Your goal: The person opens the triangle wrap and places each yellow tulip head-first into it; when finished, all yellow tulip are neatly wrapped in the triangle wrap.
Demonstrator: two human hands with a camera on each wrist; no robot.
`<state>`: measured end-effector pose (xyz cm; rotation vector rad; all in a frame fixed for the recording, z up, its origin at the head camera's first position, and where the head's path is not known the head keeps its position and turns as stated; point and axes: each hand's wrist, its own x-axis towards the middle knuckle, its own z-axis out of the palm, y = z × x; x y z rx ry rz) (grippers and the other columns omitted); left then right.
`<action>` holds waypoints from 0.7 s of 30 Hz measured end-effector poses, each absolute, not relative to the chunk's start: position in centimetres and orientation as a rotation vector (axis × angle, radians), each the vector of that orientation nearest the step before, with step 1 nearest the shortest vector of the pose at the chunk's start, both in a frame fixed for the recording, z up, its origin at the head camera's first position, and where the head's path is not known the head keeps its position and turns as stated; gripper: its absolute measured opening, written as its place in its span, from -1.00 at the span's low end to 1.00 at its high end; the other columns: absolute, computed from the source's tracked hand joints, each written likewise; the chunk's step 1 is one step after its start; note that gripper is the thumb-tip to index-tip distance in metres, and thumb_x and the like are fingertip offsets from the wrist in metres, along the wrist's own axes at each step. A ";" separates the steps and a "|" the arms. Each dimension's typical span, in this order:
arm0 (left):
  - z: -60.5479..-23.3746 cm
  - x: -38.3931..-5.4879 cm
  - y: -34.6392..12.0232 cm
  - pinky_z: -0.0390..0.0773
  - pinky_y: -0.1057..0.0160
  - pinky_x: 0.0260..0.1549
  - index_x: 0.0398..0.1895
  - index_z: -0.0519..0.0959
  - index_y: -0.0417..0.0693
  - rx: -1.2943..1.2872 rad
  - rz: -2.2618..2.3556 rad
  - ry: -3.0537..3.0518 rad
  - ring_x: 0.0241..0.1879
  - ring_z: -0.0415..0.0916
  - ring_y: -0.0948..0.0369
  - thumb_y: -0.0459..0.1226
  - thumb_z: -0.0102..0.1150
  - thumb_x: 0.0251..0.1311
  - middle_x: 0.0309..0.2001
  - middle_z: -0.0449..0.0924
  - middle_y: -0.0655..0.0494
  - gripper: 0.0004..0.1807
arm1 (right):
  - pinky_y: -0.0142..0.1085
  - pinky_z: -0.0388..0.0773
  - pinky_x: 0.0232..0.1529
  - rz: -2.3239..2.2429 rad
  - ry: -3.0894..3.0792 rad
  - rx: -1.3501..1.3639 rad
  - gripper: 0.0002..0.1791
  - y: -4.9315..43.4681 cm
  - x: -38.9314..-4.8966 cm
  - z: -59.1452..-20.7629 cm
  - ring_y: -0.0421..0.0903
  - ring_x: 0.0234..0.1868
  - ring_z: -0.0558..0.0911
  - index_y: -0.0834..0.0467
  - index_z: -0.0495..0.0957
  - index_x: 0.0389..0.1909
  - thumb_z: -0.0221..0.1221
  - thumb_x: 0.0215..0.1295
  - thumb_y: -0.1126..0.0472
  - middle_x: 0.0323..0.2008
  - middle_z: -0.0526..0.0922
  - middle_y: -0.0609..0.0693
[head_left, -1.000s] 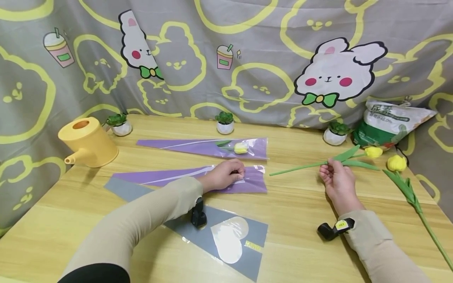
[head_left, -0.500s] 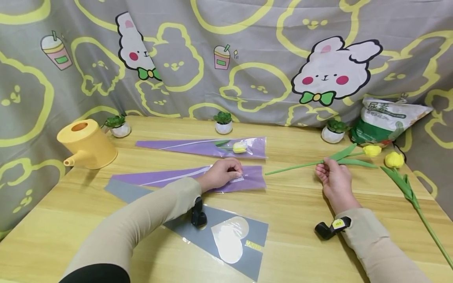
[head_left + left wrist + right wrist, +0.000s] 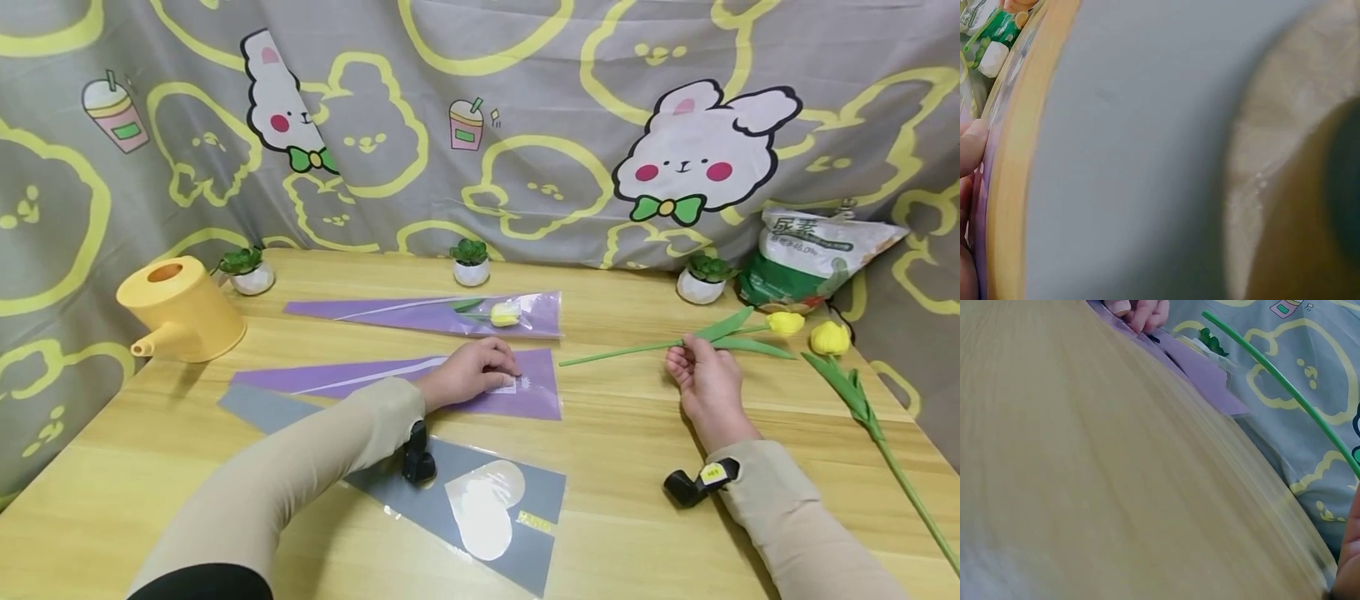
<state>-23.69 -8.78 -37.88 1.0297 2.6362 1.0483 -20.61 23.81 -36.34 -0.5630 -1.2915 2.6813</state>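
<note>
Purple wrapper (image 3: pixel 543 385): wide end flatter than half a second ago, your left hand (image 3: pixel 474 373) pinching it; mouth probably unopened. Your right hand (image 3: pixel 708 387) holds the tulip (image 3: pixel 726 325), stem tip (image 3: pixel 573 362) just beside.

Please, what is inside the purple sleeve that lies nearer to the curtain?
Inside the purple sleeve is a yellow tulip with a green leaf and some stem showing. Any lower stem is covered by purple and cannot be seen.
</note>
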 end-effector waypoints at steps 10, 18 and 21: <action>-38.0 -23.3 -8.5 0.47 0.32 -0.10 -0.47 0.66 -0.08 1.070 1.095 2.684 -0.22 0.51 0.23 -0.30 0.27 0.07 -0.32 0.60 0.13 -0.95 | -0.43 0.55 -0.58 2.686 -1.304 -0.587 -0.80 23.6 -20.6 -36.6 -0.17 -0.62 0.56 0.24 0.47 -0.53 0.03 0.31 0.32 -0.67 0.52 0.03; -38.2 -23.1 -8.9 0.49 0.36 -0.20 -0.39 0.69 -0.10 0.931 1.191 2.694 -0.29 0.50 0.26 -0.31 0.25 0.09 -0.37 0.63 0.12 -0.93 | -0.45 0.56 -0.55 2.680 -1.375 -0.555 -0.74 23.8 -20.6 -36.8 -0.18 -0.61 0.56 0.23 0.49 -0.56 0.01 0.33 0.30 -0.66 0.53 0.02; -38.3 -23.5 -8.8 0.49 0.37 -0.24 -0.43 0.66 -0.10 0.864 1.246 2.685 -0.33 0.47 0.29 -0.31 0.27 0.08 -0.39 0.62 0.13 -0.96 | -0.44 0.56 -0.56 2.691 -1.348 -0.543 -0.76 24.0 -20.8 -36.6 -0.18 -0.61 0.56 0.24 0.49 -0.56 0.02 0.32 0.30 -0.66 0.53 0.03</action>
